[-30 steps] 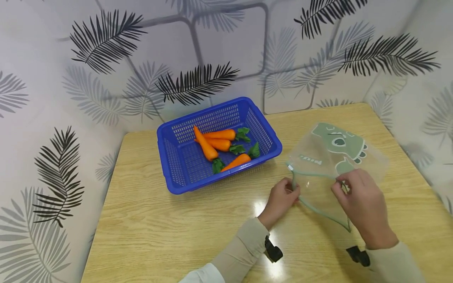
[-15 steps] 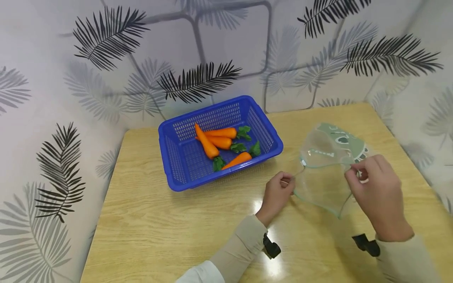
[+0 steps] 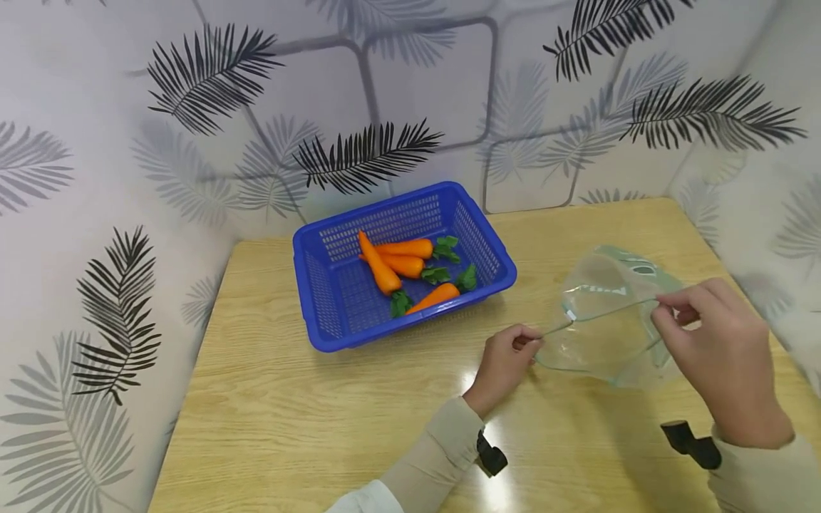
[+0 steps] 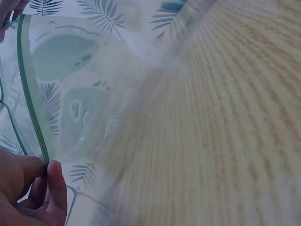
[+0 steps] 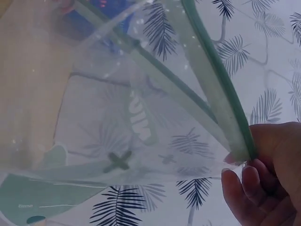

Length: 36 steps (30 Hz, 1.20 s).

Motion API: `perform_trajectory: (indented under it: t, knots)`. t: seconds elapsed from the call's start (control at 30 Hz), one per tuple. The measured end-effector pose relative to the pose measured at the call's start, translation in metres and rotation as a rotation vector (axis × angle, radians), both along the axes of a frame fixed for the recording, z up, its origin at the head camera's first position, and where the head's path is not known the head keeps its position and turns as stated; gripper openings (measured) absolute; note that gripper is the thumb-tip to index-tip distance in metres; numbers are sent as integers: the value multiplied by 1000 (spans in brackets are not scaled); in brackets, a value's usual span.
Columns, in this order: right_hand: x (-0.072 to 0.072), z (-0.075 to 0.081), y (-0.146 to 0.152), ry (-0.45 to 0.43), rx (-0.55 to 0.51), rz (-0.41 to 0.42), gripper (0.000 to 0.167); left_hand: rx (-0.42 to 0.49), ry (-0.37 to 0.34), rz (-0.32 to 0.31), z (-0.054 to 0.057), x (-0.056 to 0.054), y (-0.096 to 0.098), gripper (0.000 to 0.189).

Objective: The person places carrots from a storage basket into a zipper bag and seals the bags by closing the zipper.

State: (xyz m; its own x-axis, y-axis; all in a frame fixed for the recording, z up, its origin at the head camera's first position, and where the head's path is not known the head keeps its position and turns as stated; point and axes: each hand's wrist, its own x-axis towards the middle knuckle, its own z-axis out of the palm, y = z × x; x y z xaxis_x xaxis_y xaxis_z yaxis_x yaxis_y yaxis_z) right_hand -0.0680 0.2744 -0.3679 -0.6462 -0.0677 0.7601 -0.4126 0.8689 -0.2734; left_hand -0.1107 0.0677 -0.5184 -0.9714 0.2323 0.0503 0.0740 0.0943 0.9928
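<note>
A clear zip bag (image 3: 596, 338) with green edging and a green cartoon print is stretched between both hands, over the right side of the table. My left hand (image 3: 503, 363) pinches one corner of its mouth between thumb and fingers. At the opposite end, my right hand (image 3: 727, 353) pinches the rim. A white zip slider (image 3: 569, 314) sits on the upper edge near the left hand. In the right wrist view the two green zip strips (image 5: 176, 84) spread apart from the right fingertips, so the mouth gapes. Nothing shows inside the bag.
Left of the bag stands a blue plastic basket (image 3: 410, 320) holding several orange carrots (image 3: 378, 267) with green leafy tops. The wooden table (image 3: 288, 413) meets leaf-patterned walls (image 3: 423, 85) at the back and sides. A black strap (image 3: 492, 454) hangs at the left wrist.
The right hand has moved to the right, pulling the bag with it. The mouth has spread wider, and the printed side has tipped back. The left hand has shifted only slightly.
</note>
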Motion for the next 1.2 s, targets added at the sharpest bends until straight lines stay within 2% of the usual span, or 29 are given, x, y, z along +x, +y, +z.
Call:
perform_trajectory:
  t: [0.17, 0.2, 0.37, 0.47, 0.53, 0.6, 0.67, 0.73, 0.9, 1.2]
  knots:
    - [0, 8, 3, -59, 45, 19, 5, -32, 28, -20, -2, 2, -5, 14]
    - [0, 10, 3, -71, 58, 29, 5, -24, 22, -22, 1, 3, -6, 14]
    - [0, 17, -1, -192, 122, 101, 16, 61, 2, -5, 1, -1, -8, 15]
    - [-1, 18, -8, -224, 142, 149, 8, 86, 4, 14, 2, -7, -8, 14]
    - [-2, 17, -11, -210, 153, 166, 21, 89, 4, 23, 7, -8, -8, 14]
    - [-2, 17, -13, -194, 157, 163, 23, 104, 5, 19, 10, -9, -7, 15]
    - [-3, 17, -15, -199, 156, 141, 16, 117, 4, 8, 14, -8, -7, 16]
    - [-4, 16, -17, -226, 143, 114, 8, 138, 1, -12, 18, -6, -7, 17]
    - [-10, 11, -20, -298, 98, 80, 10, 180, -19, -45, 23, -3, -8, 18]
    - [-22, 0, -22, -394, 0, 75, 8, 196, -66, -33, 30, -1, -13, 23]
